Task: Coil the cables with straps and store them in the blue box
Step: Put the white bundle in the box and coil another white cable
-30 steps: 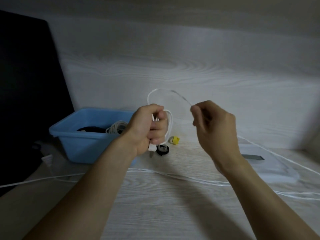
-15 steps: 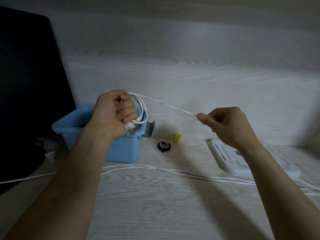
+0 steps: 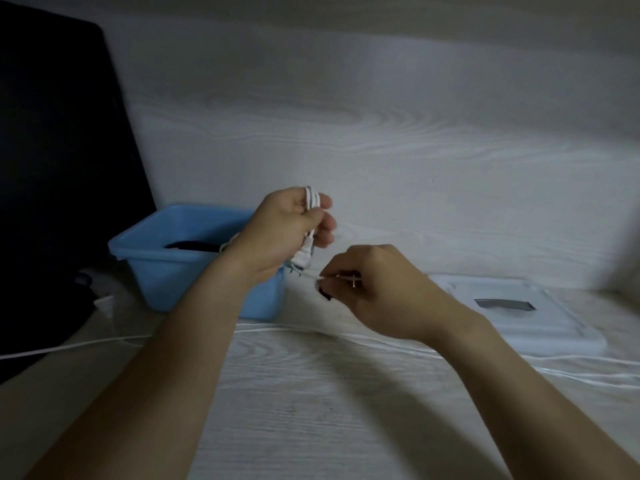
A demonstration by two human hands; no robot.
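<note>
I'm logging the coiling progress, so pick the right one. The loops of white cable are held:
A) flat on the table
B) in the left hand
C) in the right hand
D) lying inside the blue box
B: the left hand grips the white cable loops, raised in front of the blue box.

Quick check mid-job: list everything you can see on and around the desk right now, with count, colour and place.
box: one, blue, back left of the desk, dark and white cables inside.
cable: one, white, looped in the left hand, its run pinched by the right hand.
loose cable: white strands, exact count unclear, lying across the desk in front of the box.
flat device: one, white with a grey strip, right side of the desk.
screen: one, black, far left.
desk: one, pale wood grain.
left hand: one, raised in front of the box, gripping the loops.
right hand: one, lower right of the left hand.
</note>
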